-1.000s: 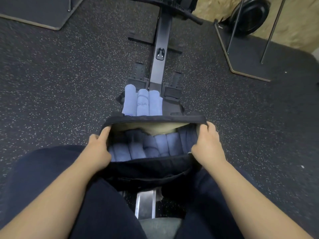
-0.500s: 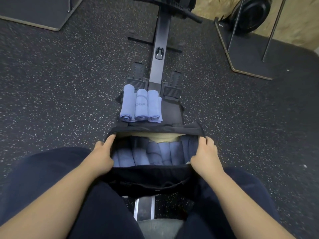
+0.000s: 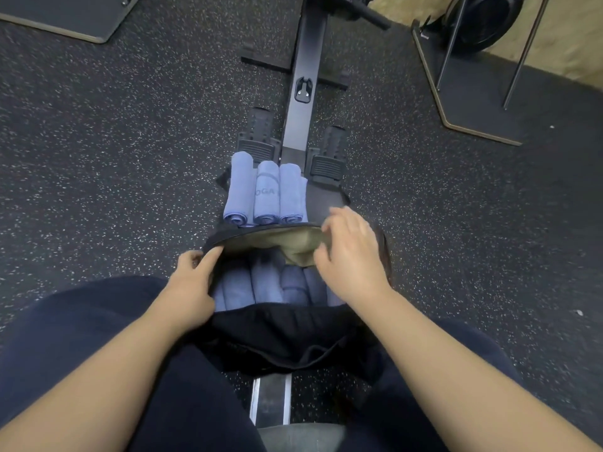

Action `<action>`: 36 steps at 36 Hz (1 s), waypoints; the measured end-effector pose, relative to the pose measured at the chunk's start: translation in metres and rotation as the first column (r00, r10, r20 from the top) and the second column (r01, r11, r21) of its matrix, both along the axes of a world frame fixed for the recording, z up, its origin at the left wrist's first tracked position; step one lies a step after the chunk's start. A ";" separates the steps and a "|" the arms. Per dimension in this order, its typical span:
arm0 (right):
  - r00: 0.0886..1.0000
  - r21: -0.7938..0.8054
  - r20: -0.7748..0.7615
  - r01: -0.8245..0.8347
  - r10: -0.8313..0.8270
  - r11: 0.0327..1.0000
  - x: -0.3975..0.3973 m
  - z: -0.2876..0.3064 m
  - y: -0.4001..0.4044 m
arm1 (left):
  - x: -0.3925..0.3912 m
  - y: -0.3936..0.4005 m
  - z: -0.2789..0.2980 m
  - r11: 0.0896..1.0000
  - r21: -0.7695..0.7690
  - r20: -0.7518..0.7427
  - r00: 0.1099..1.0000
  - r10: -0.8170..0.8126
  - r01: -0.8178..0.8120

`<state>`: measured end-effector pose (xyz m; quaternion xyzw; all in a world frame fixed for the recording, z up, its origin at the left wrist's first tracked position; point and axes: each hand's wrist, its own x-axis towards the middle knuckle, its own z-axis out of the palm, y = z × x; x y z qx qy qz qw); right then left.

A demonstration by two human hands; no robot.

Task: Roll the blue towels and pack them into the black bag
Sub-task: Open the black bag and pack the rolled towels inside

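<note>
Head view, looking down at a speckled floor (image 3: pixel 98 164) on which one rowing machine (image 3: pixel 305 102) runs away from the seated person. One black bag (image 3: pixel 284 334) sits between the knees, its mouth held open and its tan lining showing on the far rim. Two hands work the mouth: the left hand (image 3: pixel 192 285) pinches the left rim between thumb and forefinger; the right hand (image 3: pixel 350 256), fingers curled, grips the far rim and lining at the right. Rolled blue towels (image 3: pixel 261 285) are packed side by side inside the bag; their exact count cannot be told. Three more rolls (image 3: pixel 266 192) lie side by side, touching, on the machine just beyond the bag.
</note>
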<state>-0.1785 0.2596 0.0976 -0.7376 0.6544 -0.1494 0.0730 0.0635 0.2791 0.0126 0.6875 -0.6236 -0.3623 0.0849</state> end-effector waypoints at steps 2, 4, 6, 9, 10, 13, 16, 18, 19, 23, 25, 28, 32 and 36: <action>0.997 0.137 -0.034 -0.061 0.066 0.989 0.010 -0.001 -0.013 | 0.000 -0.004 -0.004 0.999 -0.050 -0.003 1.000 -0.018 0.018; 0.982 0.233 -0.122 -0.111 0.142 0.966 0.018 -0.007 -0.026 | 0.000 -0.007 -0.006 0.998 -0.050 0.003 1.000 -0.023 0.024; 0.960 0.302 -0.204 -0.125 0.192 0.945 0.024 -0.018 -0.039 | -0.001 -0.009 -0.003 1.000 -0.016 0.006 1.000 -0.021 0.021; 0.942 0.388 -0.290 -0.045 0.169 0.921 0.029 -0.030 -0.058 | -0.004 -0.012 0.000 1.000 -0.009 -0.015 1.000 -0.009 0.009; 0.937 0.410 -0.310 -0.024 0.163 0.912 0.031 -0.030 -0.064 | -0.004 -0.013 0.001 1.000 -0.016 -0.032 0.999 -0.010 0.009; 0.970 0.496 -0.204 -0.015 0.134 0.868 0.038 -0.028 -0.081 | -0.006 -0.017 0.004 0.999 -0.029 -0.096 0.995 -0.038 0.035; 1.000 0.568 0.017 -0.001 -0.011 0.823 0.044 -0.028 -0.103 | -0.008 -0.021 0.005 0.998 -0.056 -0.152 0.988 -0.040 0.032; 0.995 0.594 0.069 0.020 -0.075 0.804 0.047 -0.035 -0.119 | -0.008 -0.024 0.004 0.998 -0.056 -0.183 0.982 -0.033 0.023; 0.993 0.614 0.074 0.024 -0.088 0.789 0.048 -0.040 -0.127 | -0.008 -0.025 0.003 0.998 -0.054 -0.196 0.980 -0.032 0.022; 0.993 0.705 -0.003 0.085 -0.116 0.704 0.045 -0.060 -0.151 | -0.009 -0.029 -0.001 0.998 -0.063 -0.245 0.969 -0.042 0.027; 0.991 0.721 -0.062 0.129 -0.121 0.681 0.045 -0.073 -0.160 | -0.010 -0.030 -0.002 0.998 -0.057 -0.251 0.967 -0.032 0.018; 0.986 0.710 -0.078 0.158 -0.146 0.687 0.045 -0.089 -0.168 | -0.014 -0.032 -0.001 0.999 -0.055 -0.254 0.967 -0.010 -0.004; 0.978 0.701 -0.031 0.169 -0.208 0.692 0.049 -0.104 -0.176 | -0.017 -0.034 -0.001 0.998 -0.053 -0.250 0.968 0.022 -0.037; 0.958 0.693 0.012 0.200 -0.288 0.693 0.058 -0.117 -0.178 | -0.017 -0.034 0.002 0.996 -0.053 -0.251 0.967 0.052 -0.067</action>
